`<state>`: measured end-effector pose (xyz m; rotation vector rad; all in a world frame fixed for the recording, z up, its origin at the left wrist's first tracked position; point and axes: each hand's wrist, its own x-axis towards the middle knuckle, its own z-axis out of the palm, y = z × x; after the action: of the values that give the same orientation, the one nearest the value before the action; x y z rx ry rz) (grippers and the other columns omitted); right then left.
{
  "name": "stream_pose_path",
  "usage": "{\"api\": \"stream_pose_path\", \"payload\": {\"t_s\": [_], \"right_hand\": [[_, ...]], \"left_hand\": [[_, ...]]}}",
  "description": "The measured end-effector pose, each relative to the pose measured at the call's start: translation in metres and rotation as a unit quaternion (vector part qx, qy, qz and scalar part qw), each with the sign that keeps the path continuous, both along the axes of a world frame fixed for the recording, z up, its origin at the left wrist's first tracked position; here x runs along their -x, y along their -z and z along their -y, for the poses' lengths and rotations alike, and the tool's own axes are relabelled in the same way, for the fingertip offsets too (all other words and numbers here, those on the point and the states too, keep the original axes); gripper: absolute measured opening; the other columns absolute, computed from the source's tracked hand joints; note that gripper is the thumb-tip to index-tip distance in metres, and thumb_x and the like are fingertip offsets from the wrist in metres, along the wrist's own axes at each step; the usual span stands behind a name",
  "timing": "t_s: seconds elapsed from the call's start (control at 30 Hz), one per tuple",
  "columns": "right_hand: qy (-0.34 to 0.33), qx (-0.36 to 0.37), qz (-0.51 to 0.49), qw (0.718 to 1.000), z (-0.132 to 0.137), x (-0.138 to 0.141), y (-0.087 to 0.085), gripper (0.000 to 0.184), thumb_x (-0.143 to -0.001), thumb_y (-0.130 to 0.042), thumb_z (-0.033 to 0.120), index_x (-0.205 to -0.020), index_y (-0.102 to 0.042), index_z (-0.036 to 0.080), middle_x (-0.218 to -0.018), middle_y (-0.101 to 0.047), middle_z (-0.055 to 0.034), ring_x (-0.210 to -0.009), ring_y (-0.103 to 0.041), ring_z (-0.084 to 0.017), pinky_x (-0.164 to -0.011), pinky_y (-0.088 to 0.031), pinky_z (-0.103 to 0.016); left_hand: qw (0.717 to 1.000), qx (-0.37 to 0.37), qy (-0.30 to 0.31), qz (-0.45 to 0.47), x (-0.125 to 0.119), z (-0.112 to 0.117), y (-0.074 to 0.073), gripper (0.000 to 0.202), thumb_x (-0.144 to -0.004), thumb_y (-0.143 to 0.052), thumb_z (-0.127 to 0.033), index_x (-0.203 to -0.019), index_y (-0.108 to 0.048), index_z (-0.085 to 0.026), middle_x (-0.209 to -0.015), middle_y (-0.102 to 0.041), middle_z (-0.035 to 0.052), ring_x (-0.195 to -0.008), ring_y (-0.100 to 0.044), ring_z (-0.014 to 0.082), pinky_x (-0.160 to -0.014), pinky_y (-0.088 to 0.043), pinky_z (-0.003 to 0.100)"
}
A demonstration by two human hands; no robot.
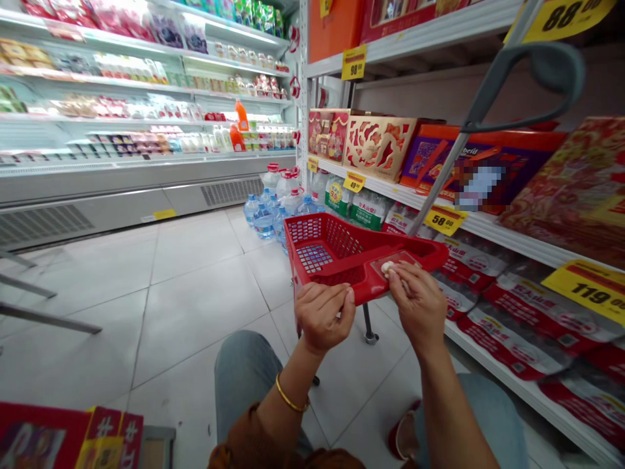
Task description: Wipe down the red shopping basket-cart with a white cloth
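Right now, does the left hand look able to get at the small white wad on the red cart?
Probably yes: the left hand is at the near edge of the red cart, with nothing visible between, but the right hand seems to pinch the white wad and may need to make room.

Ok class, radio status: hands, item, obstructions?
Left hand curled at edge of red cart. Right hand pinching white wad at panel. Grey pole beyond, clear of hands.

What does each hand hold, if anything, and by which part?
The right hand pinches a small white wad by its right side, over the red cart. The left hand is curled at the cart's near edge; its grip cannot be told.
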<state>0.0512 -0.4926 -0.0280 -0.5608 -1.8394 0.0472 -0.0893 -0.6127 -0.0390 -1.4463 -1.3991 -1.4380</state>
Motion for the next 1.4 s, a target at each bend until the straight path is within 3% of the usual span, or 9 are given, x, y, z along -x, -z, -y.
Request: {"api": "stream_pose_path", "payload": {"t_s": [0.13, 0.33, 0.43, 0.77, 1.0, 1.23, 1.4], "right_hand": [[0.028, -0.004, 0.011, 1.0, 0.014, 0.007, -0.006, 0.017, -0.09, -0.059, 0.027, -0.097, -0.072, 0.02, -0.092, -0.073, -0.0075, -0.088, -0.068, -0.02, -0.089, -0.055, -0.04], [-0.055, -0.045, 0.079, 0.994, 0.052, 0.029, -0.011, 0.018, -0.09, -0.057, 0.019, -0.104, -0.069, 0.018, -0.101, -0.072, -0.0085, -0.1, -0.065, -0.02, -0.1, -0.049, -0.042], [-0.067, -0.048, 0.093, 0.992, 0.062, 0.036, -0.011, 0.021, -0.09, -0.057, 0.018, -0.107, -0.068, 0.018, -0.105, -0.072, -0.0089, -0.105, -0.063, -0.023, -0.101, -0.048, -0.046], [-0.079, -0.015, 0.066, 0.995, 0.047, 0.031, -0.012, 0.012, -0.091, -0.058, 0.023, -0.095, -0.069, 0.023, -0.093, -0.072, -0.0039, -0.103, -0.064, -0.022, -0.106, -0.044, -0.049], [-0.045, -0.02, 0.046, 0.998, 0.029, 0.021, -0.014, 0.012, -0.09, -0.059, 0.024, -0.094, -0.07, 0.021, -0.09, -0.073, -0.0053, -0.096, -0.067, -0.021, -0.096, -0.051, -0.041], [-0.01, 0.026, 0.002, 1.0, 0.015, 0.012, -0.008, 0.015, -0.09, -0.059, 0.03, -0.091, -0.072, 0.022, -0.092, -0.074, -0.0057, -0.093, -0.068, -0.021, -0.092, -0.053, -0.041], [-0.003, 0.029, -0.01, 1.0, 0.02, 0.013, -0.008, 0.015, -0.09, -0.059, 0.029, -0.093, -0.072, 0.022, -0.092, -0.073, -0.006, -0.09, -0.068, -0.021, -0.096, -0.051, -0.045]], "left_hand": [[1.0, 0.001, 0.0, 0.004, 0.002, 0.004, -0.001, 0.011, -0.077, -0.066, -0.01, -0.083, -0.069, -0.019, -0.082, -0.077, 0.0014, -0.066, -0.066, 0.0145, -0.066, -0.046, 0.033], [1.0, 0.004, -0.013, -0.003, 0.003, 0.007, -0.003, 0.012, -0.078, -0.064, -0.01, -0.081, -0.07, -0.019, -0.08, -0.077, 0.0014, -0.064, -0.066, 0.0144, -0.066, -0.047, 0.032], [1.0, 0.008, -0.02, -0.005, 0.005, 0.009, -0.003, 0.012, -0.08, -0.061, -0.011, -0.08, -0.07, -0.02, -0.078, -0.077, 0.002, -0.064, -0.066, 0.0147, -0.066, -0.047, 0.032], [1.0, 0.003, -0.01, -0.014, 0.007, 0.013, -0.008, 0.012, -0.08, -0.062, -0.009, -0.081, -0.07, -0.019, -0.078, -0.077, 0.0023, -0.061, -0.066, 0.0146, -0.065, -0.047, 0.032], [1.0, 0.007, 0.005, -0.007, 0.012, 0.016, -0.006, 0.014, -0.078, -0.063, -0.007, -0.082, -0.07, -0.019, -0.079, -0.077, 0.0029, -0.062, -0.066, 0.0147, -0.064, -0.046, 0.031], [1.0, 0.003, 0.011, 0.002, 0.014, 0.019, -0.005, 0.014, -0.079, -0.062, -0.007, -0.081, -0.07, -0.019, -0.078, -0.077, 0.0027, -0.062, -0.066, 0.0144, -0.064, -0.046, 0.031], [1.0, 0.001, 0.012, 0.006, 0.015, 0.021, -0.006, 0.014, -0.08, -0.061, -0.009, -0.079, -0.07, -0.019, -0.077, -0.077, 0.0031, -0.061, -0.066, 0.0147, -0.062, -0.046, 0.031]]}}
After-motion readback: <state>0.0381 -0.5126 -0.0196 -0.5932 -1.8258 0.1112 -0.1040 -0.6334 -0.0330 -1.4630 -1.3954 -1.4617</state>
